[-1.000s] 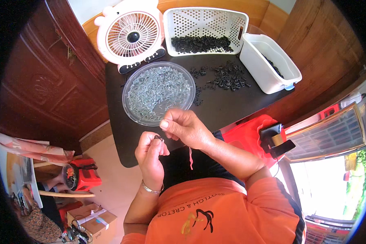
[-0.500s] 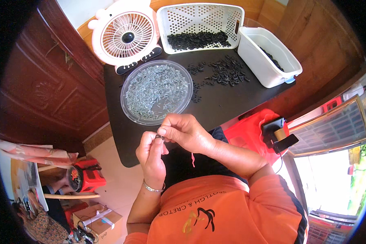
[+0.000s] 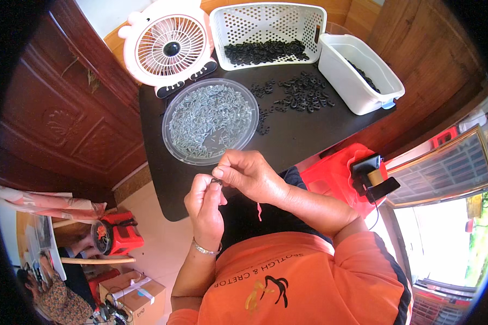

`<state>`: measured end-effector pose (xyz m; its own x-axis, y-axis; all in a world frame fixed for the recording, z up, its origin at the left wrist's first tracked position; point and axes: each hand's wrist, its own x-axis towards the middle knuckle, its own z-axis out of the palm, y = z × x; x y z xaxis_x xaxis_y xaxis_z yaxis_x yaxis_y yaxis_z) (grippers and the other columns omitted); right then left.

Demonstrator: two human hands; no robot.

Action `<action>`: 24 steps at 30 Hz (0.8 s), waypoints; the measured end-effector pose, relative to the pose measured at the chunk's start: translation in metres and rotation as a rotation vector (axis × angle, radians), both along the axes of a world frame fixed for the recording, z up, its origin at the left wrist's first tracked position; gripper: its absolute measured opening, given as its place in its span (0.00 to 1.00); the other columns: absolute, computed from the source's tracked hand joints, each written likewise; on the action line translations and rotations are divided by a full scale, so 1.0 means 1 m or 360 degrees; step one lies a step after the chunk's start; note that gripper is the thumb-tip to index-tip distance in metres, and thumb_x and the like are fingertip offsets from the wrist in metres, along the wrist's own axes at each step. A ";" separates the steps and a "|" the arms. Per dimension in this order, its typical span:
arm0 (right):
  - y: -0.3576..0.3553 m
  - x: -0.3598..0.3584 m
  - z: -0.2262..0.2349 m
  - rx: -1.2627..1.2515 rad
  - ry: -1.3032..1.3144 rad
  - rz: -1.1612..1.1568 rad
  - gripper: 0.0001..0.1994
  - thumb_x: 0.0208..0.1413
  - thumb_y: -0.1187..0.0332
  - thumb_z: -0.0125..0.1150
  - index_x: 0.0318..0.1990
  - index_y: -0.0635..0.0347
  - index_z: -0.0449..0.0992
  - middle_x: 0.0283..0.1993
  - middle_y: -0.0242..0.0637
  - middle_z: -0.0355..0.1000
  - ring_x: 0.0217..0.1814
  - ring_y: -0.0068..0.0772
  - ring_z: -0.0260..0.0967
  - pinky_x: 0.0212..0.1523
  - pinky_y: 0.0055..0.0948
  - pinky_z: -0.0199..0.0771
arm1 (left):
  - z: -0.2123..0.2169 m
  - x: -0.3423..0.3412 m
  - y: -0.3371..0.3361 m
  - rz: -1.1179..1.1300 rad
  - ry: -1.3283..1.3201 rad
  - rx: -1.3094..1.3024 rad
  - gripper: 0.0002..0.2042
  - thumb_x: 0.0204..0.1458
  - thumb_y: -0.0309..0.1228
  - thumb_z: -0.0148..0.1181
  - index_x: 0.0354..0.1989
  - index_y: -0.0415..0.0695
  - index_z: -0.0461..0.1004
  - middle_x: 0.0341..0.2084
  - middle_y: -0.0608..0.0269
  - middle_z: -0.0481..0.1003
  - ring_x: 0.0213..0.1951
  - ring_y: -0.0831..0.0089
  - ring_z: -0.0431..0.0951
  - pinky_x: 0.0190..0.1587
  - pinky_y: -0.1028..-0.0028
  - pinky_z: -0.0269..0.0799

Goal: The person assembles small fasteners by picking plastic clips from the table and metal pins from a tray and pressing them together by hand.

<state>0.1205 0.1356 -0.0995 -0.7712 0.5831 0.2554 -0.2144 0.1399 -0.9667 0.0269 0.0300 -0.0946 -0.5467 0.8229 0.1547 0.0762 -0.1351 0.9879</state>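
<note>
My left hand (image 3: 205, 208) is closed, thumb and fingers pinching a small dark piece (image 3: 216, 181) above my lap. My right hand (image 3: 249, 174) meets it there, thumb and forefinger pressed together at the top of that piece; whatever else they pinch is too small to make out. Just beyond my hands, a round clear plastic tub (image 3: 169, 146) holds many short grey metal pins (image 3: 200, 116). To the tub's right, small black curved plastic pieces (image 3: 303, 92) lie loose on the dark table (image 3: 279, 146).
Along the back stand a pink-and-white fan (image 3: 172, 49), a white perforated basket (image 3: 265, 12) and a white bin (image 3: 352, 81), both containers holding black pieces. A red stool (image 3: 331, 173) sits at right. At lower left are another person (image 3: 59, 295) and a cardboard box (image 3: 141, 303).
Both hands stay together at the small dark piece, with only a slight shift of fingers. The whole view has moved very slightly.
</note>
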 end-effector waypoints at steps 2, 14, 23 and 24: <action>-0.001 0.001 0.004 0.0040 -0.0054 -0.0022 0.11 0.58 0.67 0.54 0.27 0.65 0.69 0.24 0.29 0.68 0.29 0.14 0.63 0.29 0.19 0.66 | -0.006 -0.003 -0.002 -0.0021 -0.0017 0.0045 0.07 0.54 0.29 0.47 0.26 0.40 0.64 0.16 0.71 0.62 0.19 0.84 0.61 0.22 0.82 0.57; -0.007 -0.003 -0.008 0.0119 0.0032 -0.0185 0.10 0.56 0.68 0.56 0.26 0.64 0.68 0.18 0.31 0.66 0.22 0.14 0.60 0.22 0.23 0.65 | -0.011 -0.003 -0.003 -0.0014 0.0160 0.0054 0.10 0.56 0.32 0.48 0.27 0.39 0.66 0.16 0.71 0.63 0.19 0.85 0.61 0.21 0.82 0.56; -0.011 -0.003 -0.012 -0.0182 0.0135 -0.0101 0.11 0.57 0.67 0.55 0.27 0.65 0.69 0.21 0.29 0.68 0.26 0.14 0.62 0.26 0.21 0.67 | -0.003 -0.001 -0.001 -0.0006 0.0125 0.0000 0.09 0.54 0.32 0.48 0.25 0.42 0.63 0.17 0.73 0.60 0.19 0.85 0.59 0.21 0.83 0.55; -0.010 -0.003 -0.012 -0.0182 0.0135 -0.0102 0.11 0.57 0.67 0.55 0.27 0.65 0.69 0.21 0.29 0.68 0.26 0.14 0.62 0.26 0.21 0.67 | -0.004 -0.002 -0.001 -0.0008 0.0148 0.0008 0.09 0.53 0.32 0.48 0.25 0.42 0.63 0.17 0.73 0.60 0.19 0.85 0.59 0.21 0.83 0.55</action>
